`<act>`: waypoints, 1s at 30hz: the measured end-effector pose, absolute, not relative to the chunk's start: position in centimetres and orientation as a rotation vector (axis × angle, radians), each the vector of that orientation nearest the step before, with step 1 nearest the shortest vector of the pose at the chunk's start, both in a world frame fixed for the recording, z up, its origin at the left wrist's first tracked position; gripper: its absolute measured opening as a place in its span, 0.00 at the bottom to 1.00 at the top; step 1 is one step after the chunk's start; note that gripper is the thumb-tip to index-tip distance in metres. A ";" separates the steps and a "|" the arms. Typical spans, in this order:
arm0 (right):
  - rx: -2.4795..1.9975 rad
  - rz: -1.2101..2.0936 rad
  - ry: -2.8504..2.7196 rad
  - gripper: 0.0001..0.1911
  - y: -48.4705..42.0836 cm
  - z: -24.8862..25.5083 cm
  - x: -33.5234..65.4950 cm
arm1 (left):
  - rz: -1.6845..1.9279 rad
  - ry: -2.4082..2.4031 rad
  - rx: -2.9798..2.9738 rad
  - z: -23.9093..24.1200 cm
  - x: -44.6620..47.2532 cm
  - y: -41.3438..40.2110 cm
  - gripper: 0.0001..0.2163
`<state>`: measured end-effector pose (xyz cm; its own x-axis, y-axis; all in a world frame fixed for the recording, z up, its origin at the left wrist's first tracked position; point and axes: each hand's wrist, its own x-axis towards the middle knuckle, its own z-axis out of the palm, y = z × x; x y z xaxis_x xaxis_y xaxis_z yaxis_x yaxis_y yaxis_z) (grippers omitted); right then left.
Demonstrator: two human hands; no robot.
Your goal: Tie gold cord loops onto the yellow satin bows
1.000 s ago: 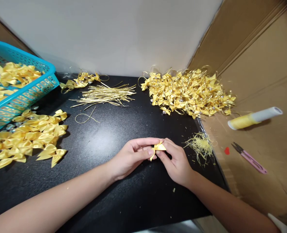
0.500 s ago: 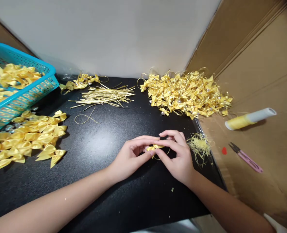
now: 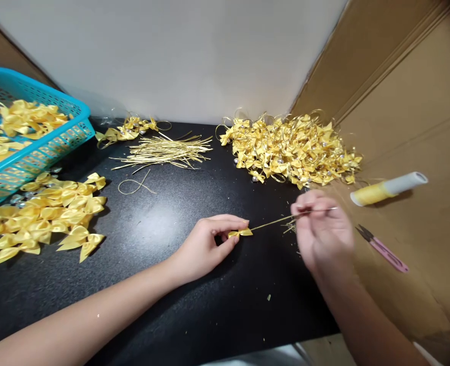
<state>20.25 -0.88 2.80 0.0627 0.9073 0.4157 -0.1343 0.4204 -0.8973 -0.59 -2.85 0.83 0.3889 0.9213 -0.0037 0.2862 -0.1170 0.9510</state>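
My left hand pinches a small yellow ribbon bow just above the black table. A thin gold cord runs taut from the bow to my right hand, which is closed on the cord's far end and blurred by motion. The two hands are apart, the right one over the table's right edge.
A pile of plain yellow bows lies at the left below a turquoise basket holding more. Cut gold cords lie at the back, a heap of bows with cord loops at the back right. Thread spool and pink snips rest on cardboard.
My right hand has moved away to the right from the bow, drawing the gold cord out straight. My left hand has stayed in place with the bow.
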 end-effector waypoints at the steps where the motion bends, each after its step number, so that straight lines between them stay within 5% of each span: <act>1: -0.809 0.916 -1.198 0.09 -0.7 3.3 20.7 | 0.787 1.107 1.665 0.9 -0.6 -2.8 0.13; 6: -0.952 0.957 -1.230 0.17 -0.9 4.3 21.2 | 0.809 1.188 1.788 1.0 -0.8 -2.3 0.15; 13: -0.979 1.247 -1.259 0.06 -1.6 2.6 19.9 | 0.690 1.347 2.005 0.6 -2.0 -1.3 0.18; 19: -1.169 1.485 -1.283 0.10 -1.9 1.4 18.6 | 0.523 1.620 2.186 3.0 -3.6 -1.6 0.23; 24: -1.251 1.481 -1.288 0.15 -1.9 0.6 18.5 | 0.062 1.956 2.296 5.7 -9.5 -3.4 0.12; 30: -1.291 1.408 -1.327 0.13 -2.0 0.2 18.7 | -0.319 2.661 1.924 8.7 -20.3 -8.0 0.18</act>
